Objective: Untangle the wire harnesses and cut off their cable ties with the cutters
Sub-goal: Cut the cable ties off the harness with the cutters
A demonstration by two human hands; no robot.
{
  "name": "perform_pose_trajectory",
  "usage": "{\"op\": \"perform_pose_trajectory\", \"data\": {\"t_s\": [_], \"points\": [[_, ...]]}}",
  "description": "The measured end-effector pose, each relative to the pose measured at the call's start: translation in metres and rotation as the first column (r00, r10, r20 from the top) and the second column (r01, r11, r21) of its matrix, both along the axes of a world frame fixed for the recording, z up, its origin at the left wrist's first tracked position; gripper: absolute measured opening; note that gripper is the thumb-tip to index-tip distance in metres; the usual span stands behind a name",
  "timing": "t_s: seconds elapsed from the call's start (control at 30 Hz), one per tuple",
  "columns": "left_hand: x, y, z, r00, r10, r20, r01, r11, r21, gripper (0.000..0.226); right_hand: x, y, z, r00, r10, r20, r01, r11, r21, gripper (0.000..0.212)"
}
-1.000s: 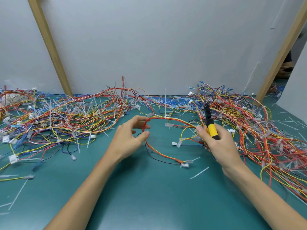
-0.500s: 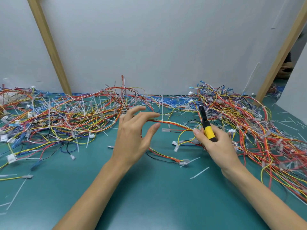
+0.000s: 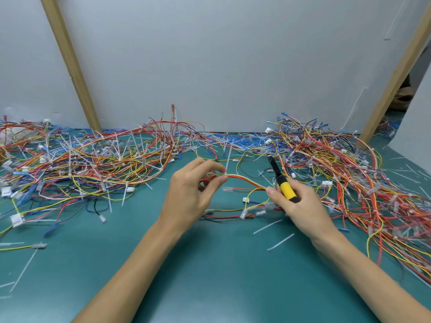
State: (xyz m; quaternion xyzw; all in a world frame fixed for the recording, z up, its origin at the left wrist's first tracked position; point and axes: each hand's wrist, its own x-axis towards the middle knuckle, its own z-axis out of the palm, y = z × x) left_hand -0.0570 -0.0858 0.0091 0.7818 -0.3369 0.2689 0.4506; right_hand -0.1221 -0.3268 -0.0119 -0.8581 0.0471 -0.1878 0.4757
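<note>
A small harness (image 3: 245,180) of red, orange and yellow wires stretches between my two hands above the green mat. My left hand (image 3: 193,194) pinches its left end between thumb and fingers, right beside a white cable tie (image 3: 228,159) that stands upright from the bundle. My right hand (image 3: 300,206) grips the yellow-handled cutters (image 3: 282,183), black jaws pointing up and away, and its thumb and forefinger also pinch the harness's right end. Loose branches with white connectors (image 3: 247,206) hang down onto the mat between my hands.
A large tangle of harnesses (image 3: 93,164) covers the left of the green mat (image 3: 210,264), another pile (image 3: 361,183) fills the right. Cut tie scraps (image 3: 279,241) lie scattered in front. A white wall with two slanted wooden posts (image 3: 70,66) closes the back.
My left hand opened, let go of the wire loop, reached right, and now pinches the bundle next to the upright tie. The loop has been drawn out straighter. The right hand barely moved.
</note>
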Motion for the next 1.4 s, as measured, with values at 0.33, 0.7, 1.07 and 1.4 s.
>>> {"op": "perform_pose_trajectory", "data": {"t_s": [0.33,0.7,1.07,1.4], "points": [[0.007,0.002,-0.007,1.0,0.029,-0.004,-0.028,0.999,0.039,0.007,-0.002,0.006,0.001,0.998,-0.036,-0.056,0.018,0.959,-0.283,0.044],[0.018,0.009,-0.016,0.96,0.115,-0.255,-0.092,0.991,0.101,0.008,-0.004,0.006,0.002,0.996,-0.036,-0.078,-0.003,0.89,-0.455,0.037],[0.026,0.013,-0.024,0.851,-0.021,-0.525,0.06,0.997,0.057,0.022,-0.006,-0.003,0.009,0.997,-0.078,0.011,0.069,0.801,-0.594,0.039],[0.034,0.008,-0.032,0.857,0.063,-0.511,-0.068,0.998,0.01,0.031,0.022,0.0,0.066,0.979,-0.031,-0.2,-0.146,0.577,-0.803,0.024]]}}
